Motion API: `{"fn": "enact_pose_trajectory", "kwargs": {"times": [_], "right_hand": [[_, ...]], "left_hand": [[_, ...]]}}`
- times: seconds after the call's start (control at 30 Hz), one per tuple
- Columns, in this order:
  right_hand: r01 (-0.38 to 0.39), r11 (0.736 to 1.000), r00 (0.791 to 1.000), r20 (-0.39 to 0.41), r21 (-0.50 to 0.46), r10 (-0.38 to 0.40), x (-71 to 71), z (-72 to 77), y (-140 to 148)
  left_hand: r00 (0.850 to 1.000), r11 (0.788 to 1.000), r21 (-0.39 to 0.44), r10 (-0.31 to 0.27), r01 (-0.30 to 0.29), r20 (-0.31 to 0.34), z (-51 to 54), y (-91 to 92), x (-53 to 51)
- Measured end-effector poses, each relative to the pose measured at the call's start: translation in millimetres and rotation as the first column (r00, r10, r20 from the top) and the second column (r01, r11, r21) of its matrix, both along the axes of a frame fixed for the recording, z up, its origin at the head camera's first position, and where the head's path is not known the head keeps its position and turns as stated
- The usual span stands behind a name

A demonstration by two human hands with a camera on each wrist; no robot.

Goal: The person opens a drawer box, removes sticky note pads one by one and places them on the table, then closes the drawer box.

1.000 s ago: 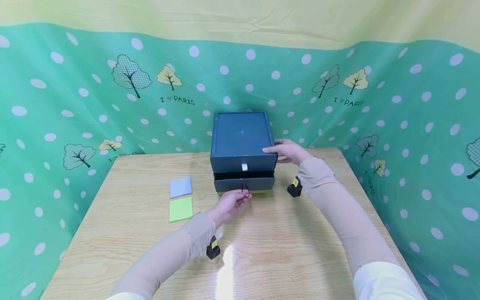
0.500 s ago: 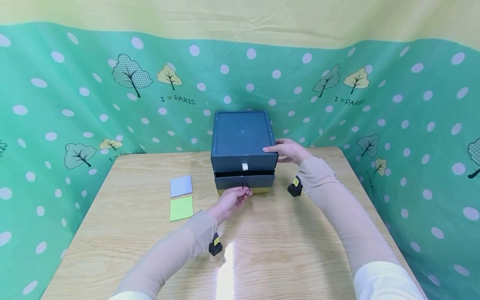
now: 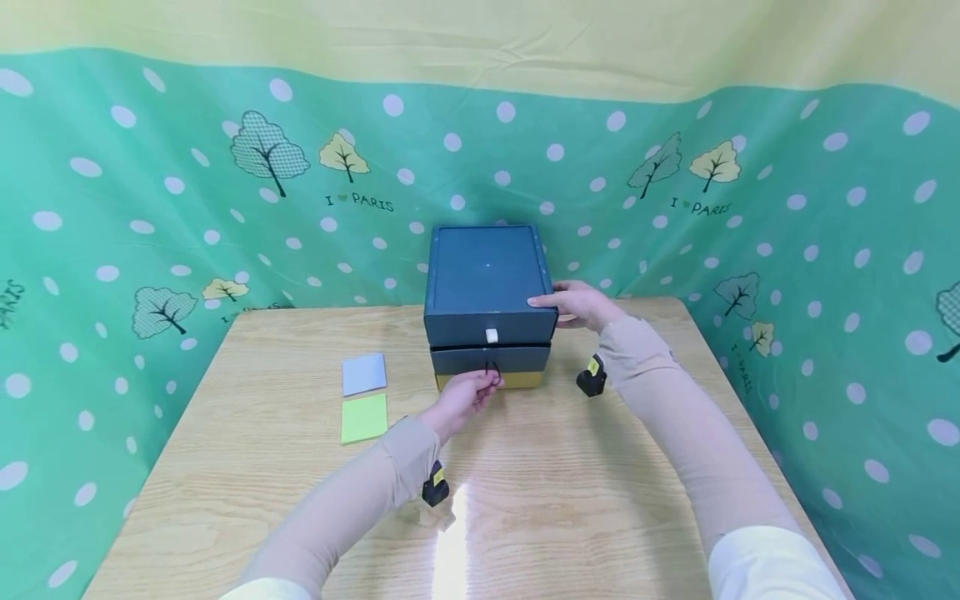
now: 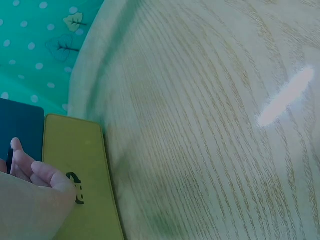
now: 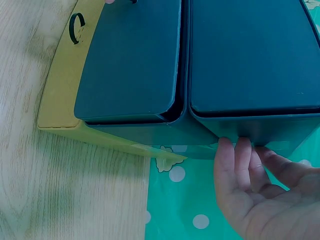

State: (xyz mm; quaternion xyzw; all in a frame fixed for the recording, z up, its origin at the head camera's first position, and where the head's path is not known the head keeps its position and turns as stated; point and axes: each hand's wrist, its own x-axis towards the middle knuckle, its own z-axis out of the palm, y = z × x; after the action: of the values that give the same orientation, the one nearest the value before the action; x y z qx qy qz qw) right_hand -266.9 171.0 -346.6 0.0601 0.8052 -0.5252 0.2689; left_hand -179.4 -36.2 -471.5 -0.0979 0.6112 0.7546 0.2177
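Observation:
A small drawer cabinet (image 3: 487,267) stands at the back of the table, dark blue above a yellow bottom drawer (image 3: 525,380). Its blue middle drawer (image 3: 450,360) sticks out slightly, with a narrow gap behind its front in the right wrist view. My left hand (image 3: 467,398) pinches the black loop pull (image 3: 492,372) on that drawer. My right hand (image 3: 581,305) touches the cabinet's right side near the top front corner, one digit lying over the top edge. Its fingertips (image 5: 243,145) press the blue side wall. The top drawer, with a white pull tab (image 3: 491,335), is in.
Left of the cabinet lie a blue sticky-note pad (image 3: 363,374) and a green one (image 3: 364,418) on the wooden table (image 3: 247,467). A dotted green curtain (image 3: 375,200) hangs behind and at both sides. Black camera units (image 3: 592,377) hang below the wrists.
The middle drawer has slid inward, so its dark opening has narrowed to a thin line. My left hand has moved forward with the loop pull. The right hand stays in place.

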Motion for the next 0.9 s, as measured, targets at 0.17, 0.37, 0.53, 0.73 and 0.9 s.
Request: {"fn": "enact_pose_trajectory", "kwargs": {"times": [0.17, 0.37, 0.53, 0.73, 0.9], "right_hand": [[0.009, 1.0, 1.0, 0.001, 0.01, -0.009, -0.3, -0.7, -0.2], [0.014, 1.0, 1.0, 0.004, 0.021, -0.014, -1.0, -1.4, -0.3], [0.008, 1.0, 1.0, -0.003, 0.006, -0.008, -0.7, -0.8, -0.3], [0.007, 1.0, 1.0, -0.004, 0.003, -0.007, 0.2, -0.3, 0.4], [0.007, 1.0, 1.0, -0.007, 0.007, -0.007, 1.2, 0.0, 0.4]], "left_hand": [[1.0, 1.0, 0.001, 0.009, -0.009, 0.003, -1.4, 0.5, -1.1], [1.0, 1.0, 0.017, 0.014, -0.015, 0.013, -1.2, 0.6, -3.2], [0.999, 0.998, 0.043, 0.039, -0.04, 0.023, 1.6, 1.6, -4.2], [0.999, 0.998, 0.046, 0.042, -0.043, 0.019, 2.3, 1.8, -6.5], [0.999, 0.999, 0.008, 0.037, -0.037, -0.001, 2.0, 1.0, -7.6]]}}
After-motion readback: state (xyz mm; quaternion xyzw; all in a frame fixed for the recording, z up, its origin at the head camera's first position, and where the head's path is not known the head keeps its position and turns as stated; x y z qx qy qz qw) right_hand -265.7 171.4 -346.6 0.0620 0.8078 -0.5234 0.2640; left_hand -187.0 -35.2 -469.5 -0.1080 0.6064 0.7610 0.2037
